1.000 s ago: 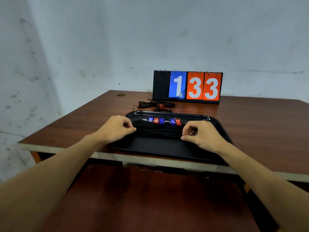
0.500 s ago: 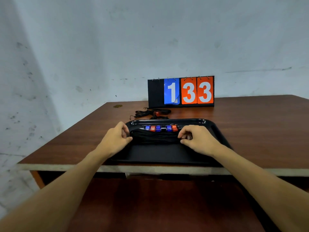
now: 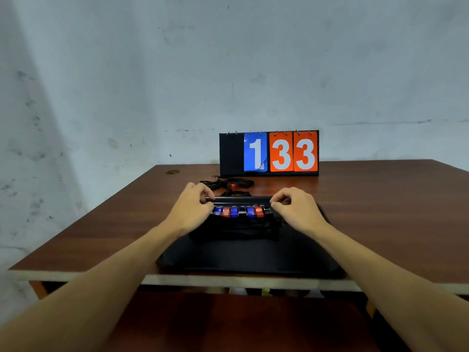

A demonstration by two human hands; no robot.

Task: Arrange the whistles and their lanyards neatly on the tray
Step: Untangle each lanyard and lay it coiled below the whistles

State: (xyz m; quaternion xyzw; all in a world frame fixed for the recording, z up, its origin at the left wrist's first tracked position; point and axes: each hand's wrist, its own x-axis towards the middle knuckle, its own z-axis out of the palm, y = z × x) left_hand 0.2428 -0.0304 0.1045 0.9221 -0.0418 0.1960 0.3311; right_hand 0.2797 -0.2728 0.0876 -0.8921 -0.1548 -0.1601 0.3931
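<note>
Forward from the lanyards point(image 3: 236, 229) went my left hand point(image 3: 193, 208) and right hand point(image 3: 297, 210), curled, grip unclear, where squeezing could buckle the whistle row point(image 3: 238, 211).

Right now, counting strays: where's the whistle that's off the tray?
Head view, mid-frame: the red whistle lies on the table amid black lanyard, just beyond the tray's far rim, nearer the left hand, in front of the scoreboard.

table point(image 3: 380, 212): brown wood, mid-frame | tray point(image 3: 253, 257): black, lay at near edge | scoreboard point(image 3: 269, 153): stood at far edge | lanyard point(image 3: 243, 182) with red whistle point(image 3: 232, 186): lay between them
</note>
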